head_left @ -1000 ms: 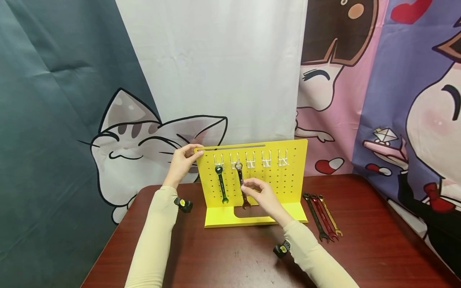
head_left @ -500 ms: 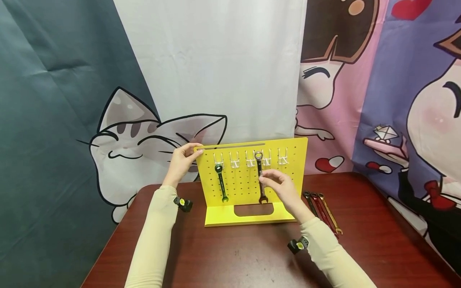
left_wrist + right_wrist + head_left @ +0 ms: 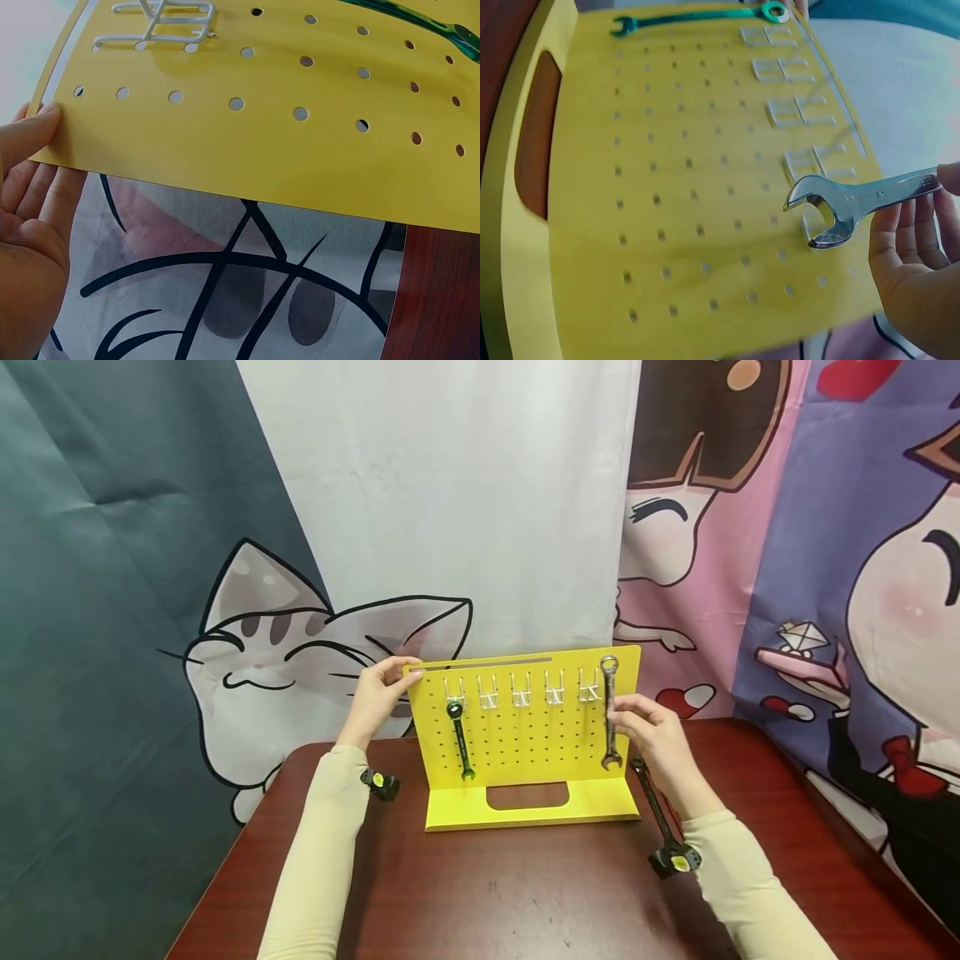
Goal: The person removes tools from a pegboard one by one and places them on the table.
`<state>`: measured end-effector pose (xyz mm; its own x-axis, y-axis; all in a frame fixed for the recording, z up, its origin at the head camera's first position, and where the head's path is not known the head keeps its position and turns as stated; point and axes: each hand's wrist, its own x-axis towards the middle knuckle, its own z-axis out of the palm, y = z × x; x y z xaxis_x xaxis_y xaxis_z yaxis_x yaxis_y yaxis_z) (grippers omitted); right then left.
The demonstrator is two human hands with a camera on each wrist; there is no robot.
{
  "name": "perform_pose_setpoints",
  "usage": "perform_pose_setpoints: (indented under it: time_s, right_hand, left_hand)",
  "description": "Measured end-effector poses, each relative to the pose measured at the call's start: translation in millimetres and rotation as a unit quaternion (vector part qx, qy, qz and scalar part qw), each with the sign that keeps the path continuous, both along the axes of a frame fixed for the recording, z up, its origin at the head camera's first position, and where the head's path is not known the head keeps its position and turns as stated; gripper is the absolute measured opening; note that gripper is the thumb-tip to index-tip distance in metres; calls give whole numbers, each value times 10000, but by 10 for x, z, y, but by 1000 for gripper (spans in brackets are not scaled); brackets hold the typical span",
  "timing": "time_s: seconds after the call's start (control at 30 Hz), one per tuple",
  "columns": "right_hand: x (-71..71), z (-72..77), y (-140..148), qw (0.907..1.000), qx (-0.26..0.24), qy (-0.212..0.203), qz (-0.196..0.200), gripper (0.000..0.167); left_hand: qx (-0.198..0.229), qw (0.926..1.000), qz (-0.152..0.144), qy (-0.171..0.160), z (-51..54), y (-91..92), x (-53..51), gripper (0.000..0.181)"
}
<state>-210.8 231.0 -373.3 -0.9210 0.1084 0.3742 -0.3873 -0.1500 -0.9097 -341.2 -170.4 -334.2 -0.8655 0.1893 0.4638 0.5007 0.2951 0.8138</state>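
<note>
A yellow pegboard (image 3: 517, 752) stands on the table, with a row of white hooks (image 3: 522, 690) along its upper part. My left hand (image 3: 380, 697) pinches the board's upper left corner between thumb and fingers; the left wrist view shows the thumb on the front face. From the leftmost hook hangs a green wrench (image 3: 461, 742). My right hand (image 3: 656, 739) pinches a silver wrench (image 3: 610, 714) by its shank, upright before the board's right edge, ring end up. In the right wrist view its open end (image 3: 832, 210) points toward the board.
A black wrench (image 3: 656, 802) lies on the red-brown table (image 3: 480, 893) right of the board. My right forearm mostly hides what is beside it, where a sliver of red shows. Behind the table hangs a cartoon-printed curtain (image 3: 465, 510).
My right hand has carried the silver wrench rightward, from near the second hook to the board's right edge. The left hand keeps its place at the corner.
</note>
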Motion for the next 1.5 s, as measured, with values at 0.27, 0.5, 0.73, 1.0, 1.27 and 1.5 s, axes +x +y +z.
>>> perform_pose_setpoints:
  time_s: [0.27,0.5,0.73,1.0,1.27,1.5]
  right_hand:
    - [124,45,437,9988,-382,284,-127,23]
    - [188,8,773,9974,-575,257,-352,17]
    - [246,-138,1034,9970,-490,-352,-483,16]
    - [275,-336,1250,9906,197,-1199,-623,16]
    - [280,-631,1441,9735,1036,-1917,-693,14]
    - [262,-847,1517,9560,1807,-2190,-742,25]
  left_hand:
    - [-6,10000,-9,-8,0,11,4,29]
    - [-32,9999,22,-94,27,-7,16,29]
    - [-256,9993,126,-245,186,20,198,28]
    - [-196,9997,68,-165,133,12,141,28]
    - [-139,9998,95,-126,17,4,23,29]
    - [-130,9998,92,-122,16,3,25,29]
